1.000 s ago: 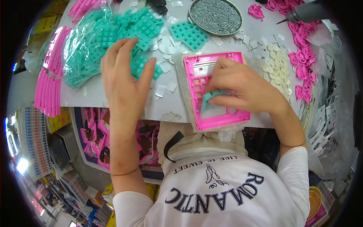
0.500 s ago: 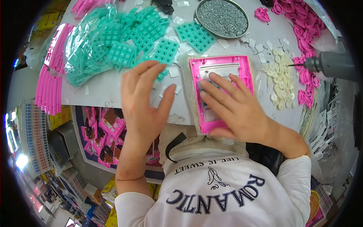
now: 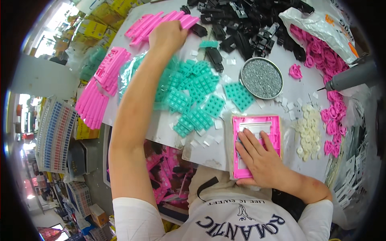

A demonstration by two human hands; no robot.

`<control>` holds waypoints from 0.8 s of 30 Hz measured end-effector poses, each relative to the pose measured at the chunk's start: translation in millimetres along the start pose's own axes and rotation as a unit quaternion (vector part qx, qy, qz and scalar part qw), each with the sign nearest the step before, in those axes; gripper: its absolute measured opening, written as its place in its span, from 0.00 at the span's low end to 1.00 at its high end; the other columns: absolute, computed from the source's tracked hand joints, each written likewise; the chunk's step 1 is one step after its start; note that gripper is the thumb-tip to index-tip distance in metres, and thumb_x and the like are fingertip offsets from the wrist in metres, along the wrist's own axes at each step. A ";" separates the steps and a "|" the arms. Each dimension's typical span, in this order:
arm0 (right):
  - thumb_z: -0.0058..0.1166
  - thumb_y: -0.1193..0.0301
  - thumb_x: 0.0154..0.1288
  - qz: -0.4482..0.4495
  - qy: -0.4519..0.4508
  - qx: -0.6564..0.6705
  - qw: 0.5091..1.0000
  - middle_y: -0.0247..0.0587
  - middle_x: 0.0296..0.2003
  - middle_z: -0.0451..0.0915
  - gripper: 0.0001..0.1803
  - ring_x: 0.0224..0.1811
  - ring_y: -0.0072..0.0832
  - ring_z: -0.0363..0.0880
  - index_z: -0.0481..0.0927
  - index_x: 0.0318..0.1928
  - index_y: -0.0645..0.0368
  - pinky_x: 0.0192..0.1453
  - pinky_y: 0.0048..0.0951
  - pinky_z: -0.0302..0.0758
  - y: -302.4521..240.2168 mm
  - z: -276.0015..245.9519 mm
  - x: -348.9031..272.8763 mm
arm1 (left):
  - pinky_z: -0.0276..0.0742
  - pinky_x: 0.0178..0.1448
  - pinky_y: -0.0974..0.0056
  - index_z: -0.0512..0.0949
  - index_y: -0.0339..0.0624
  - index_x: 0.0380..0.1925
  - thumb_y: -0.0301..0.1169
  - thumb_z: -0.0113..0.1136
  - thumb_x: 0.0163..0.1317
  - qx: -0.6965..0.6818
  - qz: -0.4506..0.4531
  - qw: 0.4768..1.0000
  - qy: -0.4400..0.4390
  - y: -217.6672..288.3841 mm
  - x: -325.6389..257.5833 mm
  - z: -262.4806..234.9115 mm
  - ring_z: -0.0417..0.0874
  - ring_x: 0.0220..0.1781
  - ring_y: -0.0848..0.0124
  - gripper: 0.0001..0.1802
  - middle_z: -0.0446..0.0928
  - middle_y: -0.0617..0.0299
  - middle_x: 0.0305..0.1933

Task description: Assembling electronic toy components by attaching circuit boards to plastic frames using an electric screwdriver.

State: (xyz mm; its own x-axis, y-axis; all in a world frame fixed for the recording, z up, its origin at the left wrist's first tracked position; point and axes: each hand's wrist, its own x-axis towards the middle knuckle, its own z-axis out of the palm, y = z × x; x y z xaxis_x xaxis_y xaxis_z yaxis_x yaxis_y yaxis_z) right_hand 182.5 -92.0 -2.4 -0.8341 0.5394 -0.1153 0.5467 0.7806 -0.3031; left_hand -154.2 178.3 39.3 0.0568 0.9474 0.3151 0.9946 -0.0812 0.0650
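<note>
**Inspector:** Report the position and state of both hands.

**Operator:** The right hand (image 3: 261, 158) lies flat, fingers spread and extended, pressing on the pink frame (image 3: 257, 140). It grips nothing. The left hand (image 3: 169, 36) is extended toward the far-left area of the counter (image 3: 169, 132), resting at a row of long pink housings (image 3: 161, 22). Its fingers curl downward over their ends; whether it actually clamps one cannot be determined from this view.

**Inspector:** Location of the pink frame?

**Operator:** At the near edge of the counter, right of centre, lying flat on a pale backing piece. A rectangular window shows in its upper half.

**Inspector:** List the adjacent parts.

**Operator:** Just right of the frame: a heap of small cream discs (image 3: 307, 132). Further right, along the right edge: pink ring-shaped parts (image 3: 331, 120), with more spilling from a white plastic bag (image 3: 321, 24) at the far-right corner. Beyond the frame: a round metal tin (image 3: 261, 78) filled with fine grey pieces. Left of the tin, across the counter's centre: teal keypad mats (image 3: 193, 96), partly inside a clear bag. Along the far edge: a pile of black plastic parts (image 3: 241, 24). At the left edge: stacked pink housings (image 3: 100, 88). A grey power screwdriver (image 3: 350, 78) points in from the right, above the counter.
</note>
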 end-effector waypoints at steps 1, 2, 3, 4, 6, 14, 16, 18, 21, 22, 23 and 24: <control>0.57 0.34 0.59 0.002 -0.001 0.000 1.000 0.59 0.76 0.56 0.56 0.81 0.50 0.49 0.64 0.72 0.68 0.78 0.63 0.47 0.4 1.1 -0.2 | 0.81 0.47 0.49 0.87 0.44 0.41 0.49 0.64 0.61 0.053 -0.033 0.998 -0.012 -15.0 24.5 10.3 0.87 0.46 0.52 0.20 0.86 0.51 0.43; 0.57 0.34 0.59 0.004 -0.002 0.000 1.000 0.59 0.76 0.56 0.56 0.81 0.50 0.49 0.64 0.72 0.68 0.78 0.63 0.47 0.7 1.2 -1.1 | 0.82 0.47 0.49 0.87 0.44 0.41 0.49 0.65 0.61 0.079 -0.025 0.996 -0.031 -16.1 33.1 13.1 0.87 0.46 0.52 0.20 0.86 0.52 0.44; 0.57 0.34 0.59 0.003 0.000 0.001 1.000 0.59 0.76 0.56 0.56 0.81 0.50 0.49 0.64 0.72 0.68 0.78 0.64 0.47 0.4 1.3 -1.1 | 0.82 0.47 0.48 0.87 0.44 0.41 0.49 0.65 0.60 0.105 -0.018 0.993 -0.051 -16.9 40.6 15.9 0.87 0.47 0.52 0.21 0.87 0.53 0.45; 0.57 0.34 0.59 0.004 0.000 0.002 1.000 0.59 0.76 0.56 0.56 0.81 0.50 0.49 0.64 0.72 0.68 0.78 0.64 0.47 1.1 2.7 -1.9 | 0.82 0.48 0.48 0.87 0.44 0.41 0.49 0.65 0.60 0.130 -0.011 0.989 -0.073 -12.9 46.2 19.6 0.87 0.48 0.52 0.21 0.87 0.54 0.46; 0.57 0.33 0.58 0.005 0.004 0.000 1.000 0.60 0.76 0.56 0.57 0.81 0.51 0.48 0.64 0.72 0.68 0.78 0.65 0.47 1.3 4.3 -2.6 | 0.82 0.49 0.48 0.87 0.45 0.42 0.44 0.65 0.59 0.197 0.010 0.975 -0.102 7.2 51.8 25.5 0.87 0.51 0.54 0.18 0.87 0.56 0.47; 0.57 0.34 0.59 0.002 0.011 0.011 1.000 0.59 0.76 0.55 0.56 0.82 0.48 0.46 0.63 0.73 0.67 0.79 0.64 0.45 1.0 2.4 -4.8 | 0.83 0.50 0.50 0.87 0.45 0.42 0.41 0.65 0.60 0.219 0.009 0.970 -0.106 17.4 53.8 33.8 0.88 0.49 0.55 0.16 0.87 0.53 0.46; 0.57 0.35 0.60 0.005 0.017 0.016 1.000 0.59 0.76 0.56 0.55 0.82 0.48 0.47 0.63 0.73 0.67 0.79 0.64 0.45 3.2 2.4 -5.7 | 0.83 0.50 0.50 0.87 0.44 0.41 0.42 0.64 0.60 0.201 0.014 0.976 -0.086 28.2 53.3 25.4 0.88 0.49 0.54 0.16 0.87 0.52 0.45; 0.56 0.34 0.60 0.003 0.021 0.016 1.000 0.61 0.76 0.56 0.55 0.82 0.49 0.47 0.63 0.72 0.68 0.79 0.65 0.45 6.7 4.2 -6.7 | 0.84 0.50 0.49 0.86 0.44 0.40 0.42 0.64 0.60 0.181 0.031 0.982 -0.051 42.3 55.4 21.6 0.88 0.49 0.53 0.16 0.86 0.52 0.45; 0.56 0.34 0.60 -0.016 0.037 0.025 0.999 0.62 0.76 0.56 0.55 0.82 0.52 0.47 0.63 0.72 0.69 0.79 0.65 0.43 7.7 3.6 -9.1 | 0.84 0.51 0.49 0.86 0.48 0.41 0.40 0.63 0.61 0.140 0.069 0.984 -0.085 48.1 66.8 31.1 0.87 0.49 0.52 0.13 0.86 0.54 0.45; 0.57 0.35 0.60 -0.014 0.042 0.041 0.998 0.62 0.76 0.55 0.55 0.82 0.52 0.48 0.63 0.72 0.68 0.79 0.65 0.43 8.2 2.7 -10.5 | 0.84 0.51 0.49 0.87 0.50 0.42 0.39 0.63 0.61 0.131 0.089 0.982 -0.100 54.2 69.3 38.3 0.87 0.49 0.51 0.13 0.86 0.54 0.45; 0.58 0.36 0.60 -0.013 0.047 0.057 0.997 0.62 0.76 0.55 0.54 0.82 0.52 0.48 0.63 0.72 0.68 0.79 0.66 0.43 8.8 1.9 -12.1 | 0.83 0.52 0.50 0.88 0.51 0.42 0.37 0.62 0.60 0.121 0.066 0.983 -0.119 69.3 66.0 33.6 0.87 0.49 0.52 0.12 0.86 0.54 0.45; 0.60 0.38 0.60 -0.019 0.070 0.070 0.995 0.62 0.75 0.57 0.53 0.81 0.52 0.51 0.65 0.72 0.67 0.78 0.65 0.46 9.8 -1.1 -14.9 | 0.84 0.52 0.50 0.87 0.48 0.44 0.33 0.61 0.61 0.119 0.070 0.980 -0.146 79.2 67.8 29.0 0.87 0.50 0.52 0.13 0.86 0.53 0.47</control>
State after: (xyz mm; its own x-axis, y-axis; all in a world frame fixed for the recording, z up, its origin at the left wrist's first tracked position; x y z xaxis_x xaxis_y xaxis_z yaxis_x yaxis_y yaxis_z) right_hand 200.3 -92.1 -2.7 -0.8302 0.5568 0.0279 0.4917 0.7548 -0.4343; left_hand -69.1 245.2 38.3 0.1829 0.9830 0.0180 0.9653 -0.1761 -0.1926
